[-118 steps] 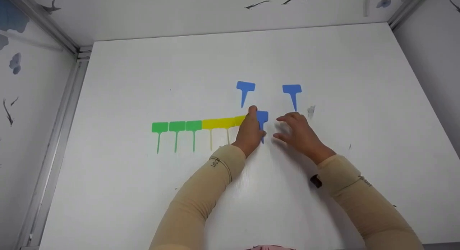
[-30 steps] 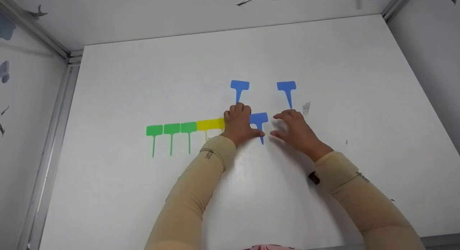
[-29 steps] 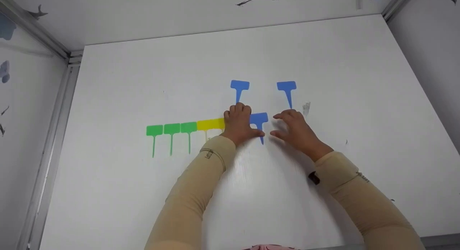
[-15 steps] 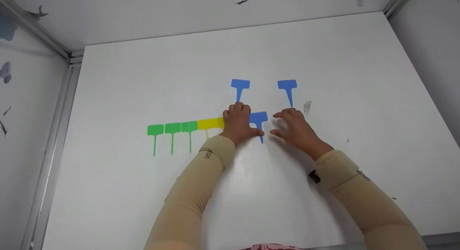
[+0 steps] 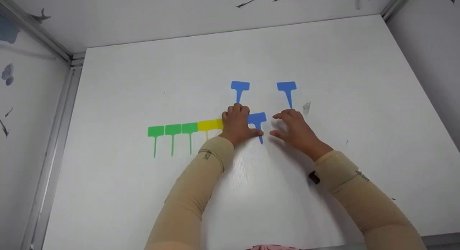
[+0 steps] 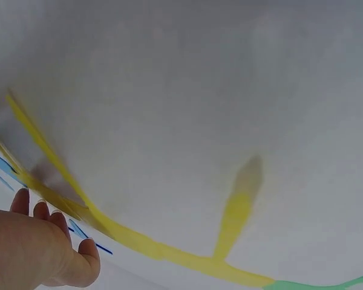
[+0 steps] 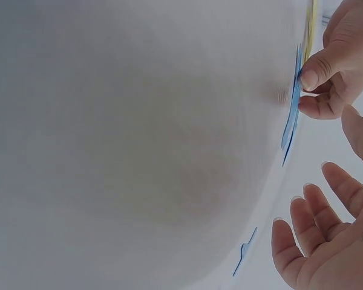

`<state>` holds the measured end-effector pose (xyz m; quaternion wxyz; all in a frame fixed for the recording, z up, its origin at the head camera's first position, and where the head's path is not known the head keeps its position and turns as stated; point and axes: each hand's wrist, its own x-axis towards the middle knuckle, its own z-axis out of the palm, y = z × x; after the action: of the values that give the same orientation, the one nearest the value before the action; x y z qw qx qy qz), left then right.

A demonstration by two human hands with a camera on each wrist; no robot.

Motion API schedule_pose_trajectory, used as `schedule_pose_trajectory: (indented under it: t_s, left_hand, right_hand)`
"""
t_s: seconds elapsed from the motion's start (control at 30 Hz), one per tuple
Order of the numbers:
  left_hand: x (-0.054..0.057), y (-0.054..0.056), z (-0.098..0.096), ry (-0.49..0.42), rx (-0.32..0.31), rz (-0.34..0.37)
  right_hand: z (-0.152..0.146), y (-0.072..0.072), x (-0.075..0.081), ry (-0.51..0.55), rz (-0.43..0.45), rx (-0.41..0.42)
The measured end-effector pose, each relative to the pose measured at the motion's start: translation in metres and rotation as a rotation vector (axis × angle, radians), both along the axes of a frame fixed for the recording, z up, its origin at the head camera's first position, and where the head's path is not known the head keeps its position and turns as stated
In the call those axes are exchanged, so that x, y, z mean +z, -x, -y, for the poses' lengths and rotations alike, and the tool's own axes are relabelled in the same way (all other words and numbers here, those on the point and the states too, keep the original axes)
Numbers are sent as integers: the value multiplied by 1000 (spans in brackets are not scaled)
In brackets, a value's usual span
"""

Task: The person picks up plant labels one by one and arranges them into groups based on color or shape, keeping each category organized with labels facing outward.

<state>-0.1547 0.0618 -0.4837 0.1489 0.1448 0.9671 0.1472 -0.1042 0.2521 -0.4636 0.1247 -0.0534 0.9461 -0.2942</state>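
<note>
T-shaped plant labels lie in a row on the white table. At its left are green plant labels, followed by yellow plant labels, partly covered by my left hand. The blue plant label at the row's right end is held between my left hand's thumb, at its stem, and curled fingers; its left part is hidden. My right hand, fingers loosely bent and apart, holds nothing just right of it. In the right wrist view, my left thumb and a fingertip touch the blue label's edge.
Two more blue plant labels lie behind the row, one beyond my left hand and the other beyond my right fingertips. A grey smudge marks the table. Patterned white walls stand at the back and sides.
Since the earliest frame my left hand has turned over the yellow labels, its thumb still at the blue label's stem. Lately that label has shifted slightly left with the hand. My right hand stays.
</note>
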Motion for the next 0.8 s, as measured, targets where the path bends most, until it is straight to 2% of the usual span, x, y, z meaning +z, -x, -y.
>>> schedule_pose_trajectory:
  t_s: [0.2, 0.43, 0.8]
  left_hand:
    - [3, 3, 6, -56, 23, 19]
    - [6, 10, 15, -116, 98, 19]
    - [10, 14, 25, -152, 149, 38]
  right_hand:
    - [1, 1, 0, 4, 14, -5]
    - [1, 1, -1, 22, -9, 20]
    - [2, 1, -4, -7, 6, 22]
